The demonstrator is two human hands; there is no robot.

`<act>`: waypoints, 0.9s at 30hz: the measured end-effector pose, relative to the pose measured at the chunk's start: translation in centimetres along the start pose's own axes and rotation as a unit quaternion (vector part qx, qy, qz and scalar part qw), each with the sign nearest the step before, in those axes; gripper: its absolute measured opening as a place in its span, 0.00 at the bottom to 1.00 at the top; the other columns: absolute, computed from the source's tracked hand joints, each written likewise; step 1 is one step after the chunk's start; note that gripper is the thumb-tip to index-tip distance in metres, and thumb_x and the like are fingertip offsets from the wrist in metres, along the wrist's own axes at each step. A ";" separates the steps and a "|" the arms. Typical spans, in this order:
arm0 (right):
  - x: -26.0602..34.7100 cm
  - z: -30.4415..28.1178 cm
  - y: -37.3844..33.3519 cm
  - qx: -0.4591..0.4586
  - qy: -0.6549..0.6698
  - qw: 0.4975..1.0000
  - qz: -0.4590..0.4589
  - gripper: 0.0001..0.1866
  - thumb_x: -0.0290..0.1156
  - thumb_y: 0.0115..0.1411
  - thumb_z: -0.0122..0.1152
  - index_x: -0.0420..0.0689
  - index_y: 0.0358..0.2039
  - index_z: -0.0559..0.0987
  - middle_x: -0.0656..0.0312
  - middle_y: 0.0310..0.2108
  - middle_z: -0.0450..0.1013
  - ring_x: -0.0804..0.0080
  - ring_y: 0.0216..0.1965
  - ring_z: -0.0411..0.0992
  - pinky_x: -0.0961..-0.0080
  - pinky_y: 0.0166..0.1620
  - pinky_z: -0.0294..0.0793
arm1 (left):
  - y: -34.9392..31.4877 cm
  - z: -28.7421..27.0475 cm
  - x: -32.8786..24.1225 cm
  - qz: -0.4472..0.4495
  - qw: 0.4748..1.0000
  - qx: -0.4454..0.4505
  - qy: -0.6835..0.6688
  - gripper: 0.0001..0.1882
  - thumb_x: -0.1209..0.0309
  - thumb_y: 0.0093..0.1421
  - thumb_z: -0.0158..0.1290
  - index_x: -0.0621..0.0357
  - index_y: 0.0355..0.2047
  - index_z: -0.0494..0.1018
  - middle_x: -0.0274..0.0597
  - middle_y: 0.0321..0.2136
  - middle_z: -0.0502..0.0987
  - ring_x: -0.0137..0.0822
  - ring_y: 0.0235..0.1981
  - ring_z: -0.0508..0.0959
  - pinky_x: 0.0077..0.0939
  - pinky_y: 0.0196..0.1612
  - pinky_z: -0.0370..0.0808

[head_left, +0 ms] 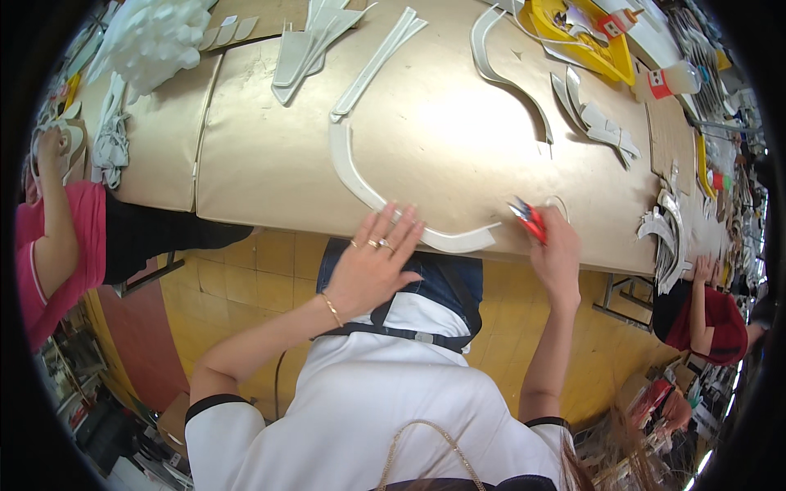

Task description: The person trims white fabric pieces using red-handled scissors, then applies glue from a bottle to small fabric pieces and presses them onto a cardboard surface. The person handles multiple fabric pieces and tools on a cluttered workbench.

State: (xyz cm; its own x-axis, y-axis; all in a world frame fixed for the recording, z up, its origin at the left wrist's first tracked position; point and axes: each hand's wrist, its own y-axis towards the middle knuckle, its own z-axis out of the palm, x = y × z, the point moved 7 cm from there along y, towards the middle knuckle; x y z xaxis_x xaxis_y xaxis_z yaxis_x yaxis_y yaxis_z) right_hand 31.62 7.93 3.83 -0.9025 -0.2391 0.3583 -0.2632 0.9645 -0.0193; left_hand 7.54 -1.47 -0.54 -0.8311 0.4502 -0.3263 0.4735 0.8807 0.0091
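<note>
In the head view, the left hand (pixel 381 258) lay with fingers released and outstretched over a long curved white strip (pixel 345 168), which ran along the near edge of the gold-coloured table (pixel 270 155) and bent away at the left. The right hand (pixel 558 254) grasped red-handled snips (pixel 534 222), blades pointing left, near the strip's right end. Farther back lay another curved strip (pixel 516 92) and a yellow tray (pixel 565 51).
</note>
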 end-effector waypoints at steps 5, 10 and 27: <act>-8.1 -5.4 -8.4 -0.277 0.253 0.909 0.184 0.08 0.28 0.65 0.58 0.38 0.41 0.76 0.62 0.31 0.75 0.78 0.30 0.70 0.79 0.38 0.69 | 3.1 1.7 -5.1 -0.056 0.997 -0.014 -0.045 0.46 0.41 0.58 0.49 0.65 0.66 0.56 0.55 0.69 0.51 0.55 0.70 0.48 0.49 0.70 0.45; -11.0 -14.7 -19.7 -0.357 0.535 0.762 0.070 0.10 0.32 0.64 0.59 0.40 0.42 0.74 0.64 0.33 0.69 0.71 0.41 0.70 0.72 0.52 0.69 | 9.9 1.1 -8.4 -0.064 0.986 -0.058 -0.142 0.45 0.42 0.62 0.45 0.71 0.65 0.54 0.61 0.68 0.49 0.56 0.71 0.46 0.48 0.70 0.42; 6.2 -2.0 -6.2 0.074 0.748 0.654 0.085 0.09 0.24 0.56 0.61 0.37 0.28 0.69 0.63 0.21 0.65 0.76 0.18 0.67 0.79 0.25 0.67 | 6.0 -0.9 -0.7 -0.118 0.992 -0.040 -0.029 0.44 0.42 0.62 0.45 0.57 0.69 0.51 0.62 0.69 0.44 0.63 0.70 0.44 0.56 0.68 0.42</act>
State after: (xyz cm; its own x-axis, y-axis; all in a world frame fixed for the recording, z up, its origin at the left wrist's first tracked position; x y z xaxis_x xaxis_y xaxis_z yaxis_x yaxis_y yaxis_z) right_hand 28.34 0.72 8.00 0.3921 0.3548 0.8488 -0.3331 0.9148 -0.2285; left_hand 10.68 3.62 0.60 -0.8967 0.2225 -0.3826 0.2407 0.9706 0.0006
